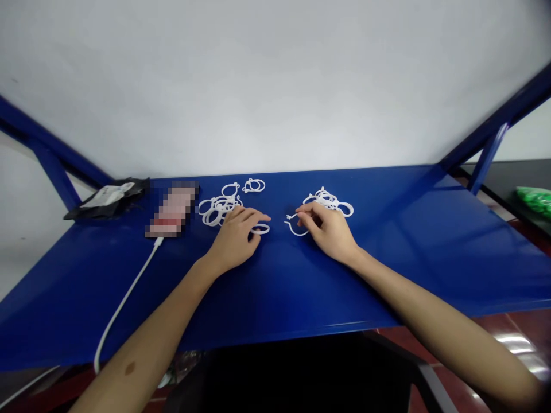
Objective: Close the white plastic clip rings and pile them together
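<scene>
My right hand [329, 229] pinches an unfastened white plastic ring [297, 232], a thin loop with a gap between its ends on the left side. Just behind that hand lies a pile of similar white rings [345, 209], partly covered by the fingers. My left hand [236, 236] rests low over the blue table with its fingers apart and curved. A single white ring [261, 229] shows between its thumb and index finger, part of it hidden. Beside the left fingertips sits a larger heap of white rings [212, 213].
Two or so loose rings [255, 185] lie behind the left heap. A blurred-out phone [174, 209] with a white cable [124, 298] lies at left, near a black plastic packet [109, 198]. Blue metal braces flank the blue table [284, 287]. A green bag [536, 201] is far right.
</scene>
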Demonstrator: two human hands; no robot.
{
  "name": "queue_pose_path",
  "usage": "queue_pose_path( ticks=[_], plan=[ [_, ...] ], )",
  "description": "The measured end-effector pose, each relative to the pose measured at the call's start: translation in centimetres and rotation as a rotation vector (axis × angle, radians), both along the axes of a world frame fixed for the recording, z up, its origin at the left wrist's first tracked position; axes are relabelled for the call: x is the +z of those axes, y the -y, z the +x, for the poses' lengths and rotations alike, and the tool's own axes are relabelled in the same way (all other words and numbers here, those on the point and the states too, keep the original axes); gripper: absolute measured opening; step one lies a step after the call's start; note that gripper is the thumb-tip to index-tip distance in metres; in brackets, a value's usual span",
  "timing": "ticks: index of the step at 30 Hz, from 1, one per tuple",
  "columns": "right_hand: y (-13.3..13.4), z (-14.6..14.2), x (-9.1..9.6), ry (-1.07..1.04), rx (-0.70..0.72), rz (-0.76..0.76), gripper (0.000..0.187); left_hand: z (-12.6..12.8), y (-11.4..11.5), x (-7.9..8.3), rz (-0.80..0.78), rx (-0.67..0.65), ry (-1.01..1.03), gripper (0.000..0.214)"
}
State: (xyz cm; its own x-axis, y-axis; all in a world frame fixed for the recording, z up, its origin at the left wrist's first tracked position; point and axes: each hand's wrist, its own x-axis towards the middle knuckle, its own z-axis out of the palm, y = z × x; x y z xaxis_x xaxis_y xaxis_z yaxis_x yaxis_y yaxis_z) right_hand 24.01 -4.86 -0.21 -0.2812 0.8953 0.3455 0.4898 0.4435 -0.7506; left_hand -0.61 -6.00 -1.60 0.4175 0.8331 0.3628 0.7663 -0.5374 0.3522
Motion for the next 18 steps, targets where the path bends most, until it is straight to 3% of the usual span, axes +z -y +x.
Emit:
queue_pose_path(
  ticks=[3, 8, 13, 18],
  plan=[
    [0.3, -0.1, -0.1, -0.041, 0.036, 0.014, 0.017, 0.1, 0.8, 0.8, -0.085, -0.058, -0.037, 0.055],
    [1.2, -0.6, 0.0, -0.085, 0.125, 0.102, 0.014, 1.2, 1.9, 2.0, -0.036, -0.027, 0.153, 0.029],
    [2.0, -0.6, 0.1, 0.022, 0.282, 0.322, 0.010, 2.4, 2.3, 1.9, -0.128, 0.010, 0.430, 0.027],
    [2.1, -0.7, 0.0, 0.029, 0.293, 0.362, 0.016, 2.5, 2.2, 1.5, -0.168, 0.055, 0.500, 0.018]
  ],
)
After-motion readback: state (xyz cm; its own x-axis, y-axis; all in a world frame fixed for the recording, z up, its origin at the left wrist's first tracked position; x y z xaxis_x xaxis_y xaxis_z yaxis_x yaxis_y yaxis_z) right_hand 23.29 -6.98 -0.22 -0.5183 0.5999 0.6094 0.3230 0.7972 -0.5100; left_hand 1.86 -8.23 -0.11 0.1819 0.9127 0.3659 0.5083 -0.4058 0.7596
